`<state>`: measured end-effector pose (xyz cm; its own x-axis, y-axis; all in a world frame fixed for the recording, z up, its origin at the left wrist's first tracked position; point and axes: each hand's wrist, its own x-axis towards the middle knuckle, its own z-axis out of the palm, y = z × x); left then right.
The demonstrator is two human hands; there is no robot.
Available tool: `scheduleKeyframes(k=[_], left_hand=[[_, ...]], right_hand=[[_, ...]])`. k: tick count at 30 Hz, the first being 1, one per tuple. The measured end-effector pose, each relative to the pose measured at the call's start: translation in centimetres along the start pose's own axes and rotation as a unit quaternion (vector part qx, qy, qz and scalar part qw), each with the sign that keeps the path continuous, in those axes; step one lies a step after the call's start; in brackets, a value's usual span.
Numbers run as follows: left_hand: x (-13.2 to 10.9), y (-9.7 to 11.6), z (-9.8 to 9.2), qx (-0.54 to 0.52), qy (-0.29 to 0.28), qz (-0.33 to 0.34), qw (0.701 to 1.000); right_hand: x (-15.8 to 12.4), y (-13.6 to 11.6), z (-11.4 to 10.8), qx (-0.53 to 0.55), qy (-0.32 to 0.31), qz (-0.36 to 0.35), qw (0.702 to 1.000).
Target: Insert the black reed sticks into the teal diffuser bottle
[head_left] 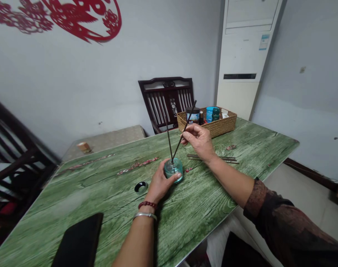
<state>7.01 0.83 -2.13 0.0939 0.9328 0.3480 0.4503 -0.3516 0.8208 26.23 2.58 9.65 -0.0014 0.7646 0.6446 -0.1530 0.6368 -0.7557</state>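
My left hand (161,180) is wrapped round a small teal glass bottle (173,171) standing on the green wood-patterned table (113,207). Two thin dark reed sticks rise from the bottle's neck in a V. The left reed stick (169,139) leans free of any hand. Pinched between the fingers of my right hand (200,141) is the other reed stick (189,119), its lower end in the bottle's mouth. Several more dark reed sticks (227,159) lie on the table beneath my right wrist. A black ring-shaped cap (141,187) rests left of my left hand.
A woven basket (221,128) with jars and bottles stands at the table's back. Near the front left lies a black phone-like slab (78,241). Dark wooden chairs (169,100) stand behind and at left. A small orange-brown object (84,147) sits on a surface beyond the table.
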Motion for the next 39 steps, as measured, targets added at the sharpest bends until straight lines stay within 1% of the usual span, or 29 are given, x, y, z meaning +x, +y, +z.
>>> scheduleKeyframes(k=[3,7,10,13,15,16,19,21,23,24,26,29,33,36,39], left_hand=[[0.0,0.1,0.0,-0.008,0.001,0.001,1.0],[0.1,0.1,0.0,-0.006,0.005,0.0,1.0],[0.1,0.2,0.0,-0.002,0.001,0.008,1.0],[0.1,0.3,0.0,0.001,-0.003,0.005,1.0],[0.1,0.2,0.0,-0.001,-0.001,-0.002,1.0],[0.1,0.1,0.0,-0.003,-0.002,-0.004,1.0],[0.1,0.0,0.1,-0.004,-0.008,-0.001,1.0],[0.1,0.0,0.0,0.0,-0.007,0.003,1.0],[0.1,0.1,-0.1,0.004,-0.002,0.003,1.0],[0.1,0.1,-0.1,0.006,0.0,0.003,1.0],[0.1,0.2,-0.1,0.007,-0.002,0.004,1.0],[0.2,0.2,-0.2,0.007,-0.008,0.0,1.0],[0.2,0.2,-0.1,0.006,-0.011,-0.007,1.0],[0.1,0.4,-0.2,0.017,-0.011,-0.008,1.0],[0.1,0.5,-0.3,0.019,-0.01,-0.011,1.0]], right_hand=[[0.3,1.2,0.2,-0.011,-0.002,0.004,1.0],[0.2,2.8,1.0,-0.023,-0.029,0.015,0.999],[-0.1,3.6,2.0,-0.05,-0.064,0.025,0.996],[-0.5,3.5,2.4,-0.111,-0.105,0.024,0.988],[-0.6,3.3,1.7,-0.149,-0.106,0.011,0.983],[-0.6,3.2,1.0,-0.166,-0.097,0.003,0.981],[-0.8,3.9,-2.4,-0.236,-0.042,-0.017,0.971],[-1.2,5.0,-5.2,-0.313,0.008,-0.016,0.95],[-1.9,6.3,-7.9,-0.393,0.045,0.009,0.918],[-2.3,6.9,-9.0,-0.434,0.05,0.033,0.899],[-3.0,7.8,-10.5,-0.5,0.019,0.094,0.861],[-3.6,8.0,-11.2,-0.559,-0.067,0.158,0.811],[-3.7,7.4,-10.7,-0.611,-0.155,0.189,0.753],[-3.7,7.1,-10.6,-0.638,-0.191,0.202,0.718],[-3.6,7.1,-10.8,-0.653,-0.207,0.21,0.698]])
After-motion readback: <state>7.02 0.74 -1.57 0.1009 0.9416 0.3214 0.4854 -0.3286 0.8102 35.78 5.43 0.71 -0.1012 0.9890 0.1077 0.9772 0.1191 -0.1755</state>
